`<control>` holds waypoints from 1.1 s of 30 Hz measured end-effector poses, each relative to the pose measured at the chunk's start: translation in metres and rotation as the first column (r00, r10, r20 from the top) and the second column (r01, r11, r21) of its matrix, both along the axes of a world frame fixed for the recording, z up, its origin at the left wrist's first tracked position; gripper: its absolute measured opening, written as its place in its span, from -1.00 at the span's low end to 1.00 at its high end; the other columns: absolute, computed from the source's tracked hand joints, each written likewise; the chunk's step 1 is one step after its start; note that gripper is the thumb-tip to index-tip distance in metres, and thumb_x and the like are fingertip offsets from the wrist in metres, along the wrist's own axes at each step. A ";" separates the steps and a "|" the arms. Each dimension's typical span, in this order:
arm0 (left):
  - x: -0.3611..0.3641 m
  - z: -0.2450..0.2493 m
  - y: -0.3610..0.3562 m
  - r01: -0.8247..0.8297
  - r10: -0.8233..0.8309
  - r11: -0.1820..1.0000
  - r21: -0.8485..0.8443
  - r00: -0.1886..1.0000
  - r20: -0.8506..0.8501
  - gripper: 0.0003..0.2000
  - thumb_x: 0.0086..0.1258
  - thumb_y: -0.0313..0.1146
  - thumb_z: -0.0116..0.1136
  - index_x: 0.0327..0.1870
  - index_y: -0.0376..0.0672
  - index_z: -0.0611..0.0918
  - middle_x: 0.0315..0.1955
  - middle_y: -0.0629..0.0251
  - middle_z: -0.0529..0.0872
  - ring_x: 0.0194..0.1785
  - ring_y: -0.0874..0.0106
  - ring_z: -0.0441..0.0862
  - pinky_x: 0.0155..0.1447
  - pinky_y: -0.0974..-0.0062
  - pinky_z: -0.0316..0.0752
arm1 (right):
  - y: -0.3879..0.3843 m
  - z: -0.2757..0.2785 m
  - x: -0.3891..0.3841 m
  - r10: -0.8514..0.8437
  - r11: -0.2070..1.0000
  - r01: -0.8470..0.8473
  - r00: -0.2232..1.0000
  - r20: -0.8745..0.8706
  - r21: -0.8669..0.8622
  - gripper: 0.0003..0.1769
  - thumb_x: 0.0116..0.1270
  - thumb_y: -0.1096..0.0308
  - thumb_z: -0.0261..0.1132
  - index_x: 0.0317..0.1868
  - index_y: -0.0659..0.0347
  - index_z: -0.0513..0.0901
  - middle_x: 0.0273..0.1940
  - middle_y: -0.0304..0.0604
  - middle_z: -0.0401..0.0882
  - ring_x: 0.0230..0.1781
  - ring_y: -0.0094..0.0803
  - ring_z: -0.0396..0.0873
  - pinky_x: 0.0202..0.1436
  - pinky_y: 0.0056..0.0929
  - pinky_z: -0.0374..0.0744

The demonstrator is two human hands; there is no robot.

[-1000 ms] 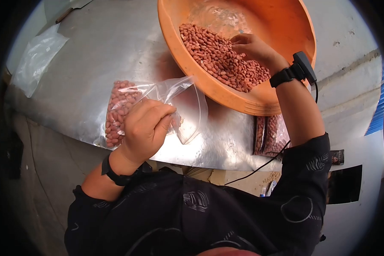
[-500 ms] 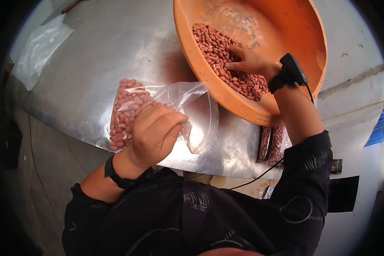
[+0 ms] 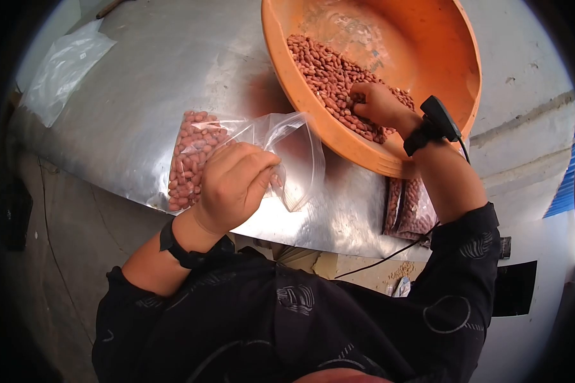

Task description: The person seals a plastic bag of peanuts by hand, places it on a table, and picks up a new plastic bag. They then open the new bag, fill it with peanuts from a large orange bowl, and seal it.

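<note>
A clear zip bag (image 3: 191, 150), its lower part filled with reddish peanuts, lies on the metal table. My left hand (image 3: 233, 185) is closed on the bag near its mouth, which gapes toward the orange basin (image 3: 313, 112). Inside the tilted basin is a heap of reddish peanuts (image 3: 319, 70). At the right side of this heap, my right hand (image 3: 380, 105) has its fingers curled in among the peanuts; what they hold is hidden.
Filled bags of peanuts (image 3: 415, 207) lie below the basin at the table's edge. A crumpled clear plastic bag (image 3: 67, 70) is at the far left of the metal table (image 3: 140, 83). A black cable runs from the right wrist device (image 3: 439, 118).
My right hand's fingers, spread over the peanuts before, have curled in. The left hand keeps its grip on the bag. The whole view has shifted slightly.
</note>
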State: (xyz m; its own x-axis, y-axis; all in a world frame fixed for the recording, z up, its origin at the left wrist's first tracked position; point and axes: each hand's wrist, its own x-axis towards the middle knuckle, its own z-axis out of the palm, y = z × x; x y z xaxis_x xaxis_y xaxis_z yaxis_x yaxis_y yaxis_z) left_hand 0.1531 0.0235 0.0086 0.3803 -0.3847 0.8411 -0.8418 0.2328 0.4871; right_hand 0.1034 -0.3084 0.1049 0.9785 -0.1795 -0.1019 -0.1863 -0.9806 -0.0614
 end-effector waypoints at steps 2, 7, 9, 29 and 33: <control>0.000 -0.002 -0.002 -0.005 0.005 1.000 -0.008 1.000 0.002 -0.84 0.07 -0.62 0.23 -0.30 -0.28 0.60 -0.45 0.19 0.62 -0.39 0.22 0.59 -0.29 0.35 0.44 | -0.007 0.002 -0.003 -0.043 0.998 0.040 0.997 0.059 0.041 -0.75 0.11 0.45 0.29 -0.15 0.27 0.57 -0.39 -0.13 0.57 -0.33 -0.39 0.52 -0.20 -0.39 0.50; -0.003 -0.001 -0.003 -0.020 0.020 1.000 -0.023 1.000 0.015 -0.84 0.08 -0.62 0.23 -0.30 -0.27 0.60 -0.44 0.20 0.62 -0.40 0.23 0.59 -0.31 0.35 0.44 | -0.011 0.013 -0.007 -0.106 0.989 0.085 0.978 0.180 0.122 -0.84 0.08 0.44 0.27 -0.29 0.24 0.56 -0.50 -0.15 0.48 -0.45 -0.42 0.45 -0.32 -0.41 0.47; -0.004 0.000 -0.003 -0.021 0.022 0.999 -0.028 1.000 0.019 -0.84 0.08 -0.62 0.23 -0.29 -0.27 0.61 -0.45 0.19 0.63 -0.40 0.23 0.59 -0.31 0.35 0.44 | -0.013 0.012 -0.007 -0.121 0.986 0.089 0.964 0.235 0.145 -0.86 0.09 0.44 0.26 -0.30 0.24 0.56 -0.51 -0.17 0.46 -0.48 -0.43 0.43 -0.34 -0.40 0.47; -0.011 0.024 -0.004 -0.101 0.108 0.993 -0.058 0.986 0.124 -0.86 0.07 -0.59 0.24 -0.32 -0.24 0.62 -0.45 0.19 0.62 -0.38 0.20 0.60 -0.30 0.34 0.47 | 0.171 0.005 -0.030 -0.032 0.490 -0.018 0.999 0.038 0.871 -0.92 0.23 0.49 0.29 -0.27 0.21 0.56 -0.48 -0.46 0.38 -0.59 -0.76 0.30 -0.57 -0.73 0.28; -0.010 0.023 -0.003 -0.115 0.121 0.992 -0.054 0.984 0.131 -0.86 0.07 -0.58 0.25 -0.33 -0.25 0.61 -0.45 0.20 0.62 -0.38 0.20 0.60 -0.30 0.34 0.48 | 0.178 -0.003 -0.026 -0.172 0.446 -0.020 0.979 0.107 0.895 -0.90 0.15 0.48 0.30 -0.31 0.27 0.58 -0.51 -0.39 0.43 -0.55 -0.67 0.39 -0.50 -0.67 0.39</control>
